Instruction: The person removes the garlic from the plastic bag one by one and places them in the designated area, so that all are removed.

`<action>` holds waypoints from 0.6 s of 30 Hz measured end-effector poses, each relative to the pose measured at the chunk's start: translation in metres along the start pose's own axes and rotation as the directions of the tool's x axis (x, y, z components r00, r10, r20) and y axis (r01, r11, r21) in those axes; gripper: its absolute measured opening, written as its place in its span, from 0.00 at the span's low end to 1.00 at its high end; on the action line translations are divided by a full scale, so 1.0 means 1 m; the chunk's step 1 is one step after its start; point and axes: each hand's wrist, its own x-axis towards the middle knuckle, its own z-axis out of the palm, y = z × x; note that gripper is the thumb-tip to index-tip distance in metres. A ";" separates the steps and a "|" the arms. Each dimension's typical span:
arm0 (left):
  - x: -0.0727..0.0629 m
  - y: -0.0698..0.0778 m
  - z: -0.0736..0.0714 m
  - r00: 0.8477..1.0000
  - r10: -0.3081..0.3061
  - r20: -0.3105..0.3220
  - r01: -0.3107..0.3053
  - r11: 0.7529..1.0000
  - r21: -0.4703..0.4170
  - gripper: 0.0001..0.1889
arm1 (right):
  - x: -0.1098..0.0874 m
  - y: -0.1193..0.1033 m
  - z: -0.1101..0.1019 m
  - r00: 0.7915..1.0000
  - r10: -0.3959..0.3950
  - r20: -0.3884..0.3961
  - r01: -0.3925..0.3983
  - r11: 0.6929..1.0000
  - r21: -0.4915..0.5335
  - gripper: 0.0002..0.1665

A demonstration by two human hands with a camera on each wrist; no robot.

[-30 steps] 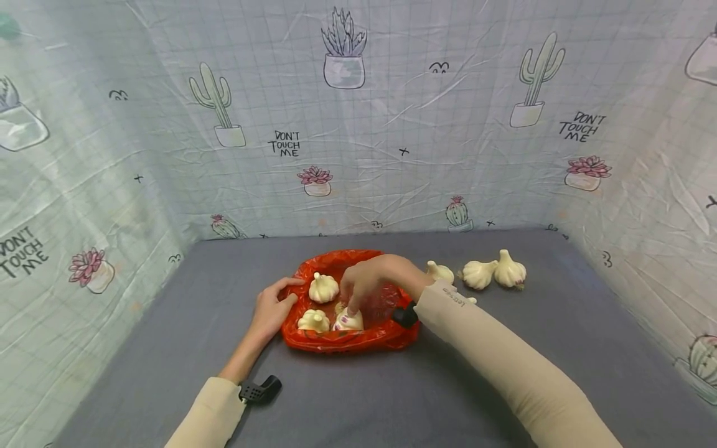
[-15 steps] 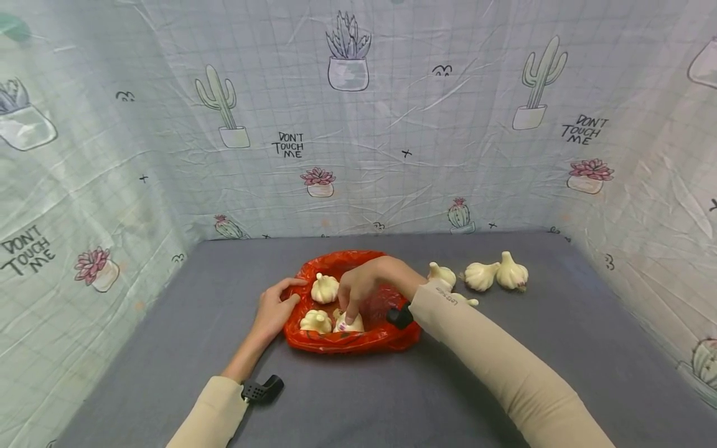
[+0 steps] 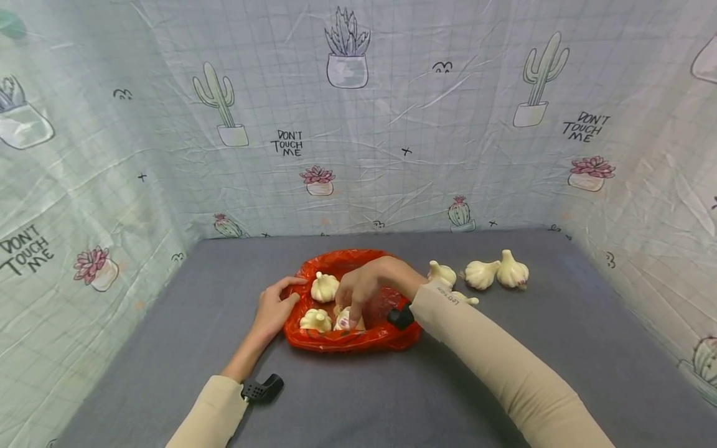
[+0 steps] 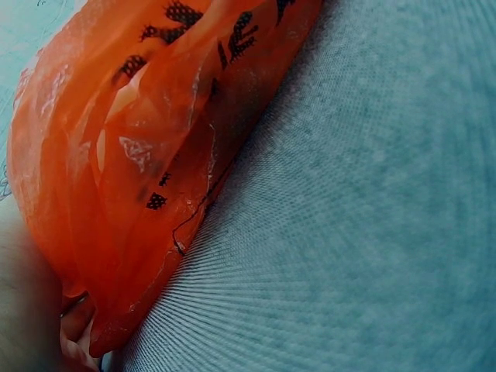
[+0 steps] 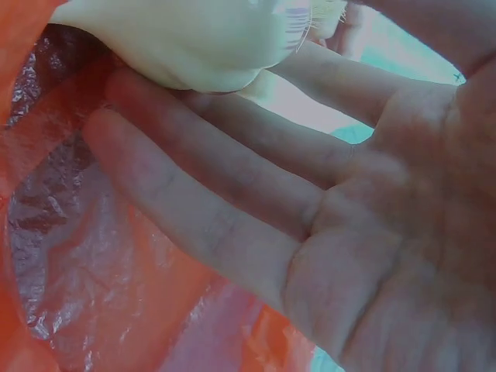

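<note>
On the grey table (image 3: 426,398), a red plastic bag (image 3: 353,340) stands open, its rim gripped by the left hand (image 3: 276,305). Inside, the right hand (image 3: 370,283) pinches a garlic bulb (image 3: 340,320). Handling bulbs within the bag seems the current step; moving this one would call for a secure pinch and a steady rim. It is creamy white, purple-streaked, with wispy roots.

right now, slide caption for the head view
Left hand holds red plastic bag; right hand touches a garlic bulb inside.
</note>
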 end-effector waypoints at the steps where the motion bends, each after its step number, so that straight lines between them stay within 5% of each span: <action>1: 0.000 0.000 0.000 1.000 0.003 -0.001 -0.003 1.000 -0.001 0.19 | -0.001 0.000 -0.001 1.000 0.001 -0.008 -0.001 1.000 0.005 0.33; 6: 0.001 -0.002 0.000 1.000 0.014 0.003 -0.014 1.000 0.000 0.19 | -0.014 0.002 -0.004 0.998 -0.002 -0.059 0.005 0.999 0.042 0.34; 18: 0.000 -0.001 -0.001 1.000 0.006 0.013 -0.006 1.000 -0.005 0.19 | -0.052 0.017 -0.011 0.980 -0.073 -0.184 0.107 0.977 0.185 0.21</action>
